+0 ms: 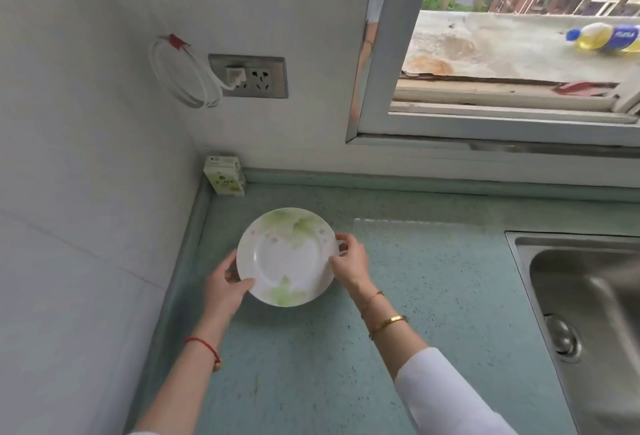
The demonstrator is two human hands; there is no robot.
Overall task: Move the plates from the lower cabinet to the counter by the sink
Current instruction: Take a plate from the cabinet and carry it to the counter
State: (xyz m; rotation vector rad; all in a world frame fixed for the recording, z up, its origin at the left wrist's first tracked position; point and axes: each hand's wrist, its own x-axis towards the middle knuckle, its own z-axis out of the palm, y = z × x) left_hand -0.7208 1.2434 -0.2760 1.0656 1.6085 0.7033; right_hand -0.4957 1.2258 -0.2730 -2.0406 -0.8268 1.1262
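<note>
A white plate with pale green leaf prints is over the teal counter, in its back left part near the wall corner. My left hand grips the plate's near left rim, thumb on top. My right hand pinches the right rim. I cannot tell whether the plate rests on the counter or hovers just above it. The lower cabinet is out of sight.
A steel sink with its drain lies at the right. A small carton stands in the back corner. On the wall are a socket with a plug and a coiled white cable. A window is behind the counter.
</note>
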